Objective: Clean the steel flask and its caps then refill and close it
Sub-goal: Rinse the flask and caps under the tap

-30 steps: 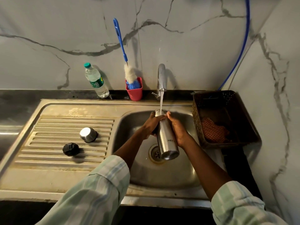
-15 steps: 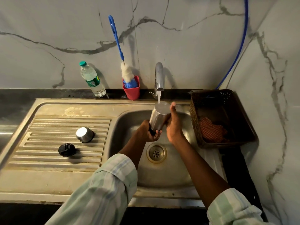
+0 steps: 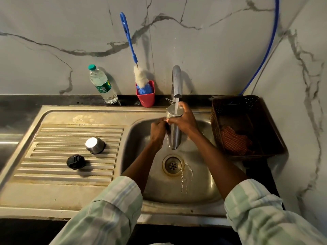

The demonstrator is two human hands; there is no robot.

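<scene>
Under the tap [image 3: 176, 82], steel flask [image 3: 174, 128] now upright again, mouth catching the stream; both hands, left [image 3: 158, 129] and right [image 3: 184, 119], grip it. Rinsing continues; caps [image 3: 95, 145] wait left of tap.

sink layout, seen from the front edge

the basin [image 3: 203, 183] lies right of the ribbed drainboard [image 3: 53, 138]. on the drainboard stand two caps: the steel cap [image 3: 95, 145] behind and right of the plastic cap [image 3: 75, 162], apart. behind the drainboard, against the wall, stands a bottle [image 3: 102, 84]; right of it a cup [image 3: 145, 96] holding a brush [image 3: 131, 50]. the tap [image 3: 176, 82] rises behind the basin. under its spout, over the basin, the flask [image 3: 174, 131] is held between the left hand [image 3: 157, 131] and right hand [image 3: 184, 121]. the drain [image 3: 173, 165] lies below. a basket [image 3: 265, 124] sits right of the basin, a cloth [image 3: 235, 140] inside.
</scene>
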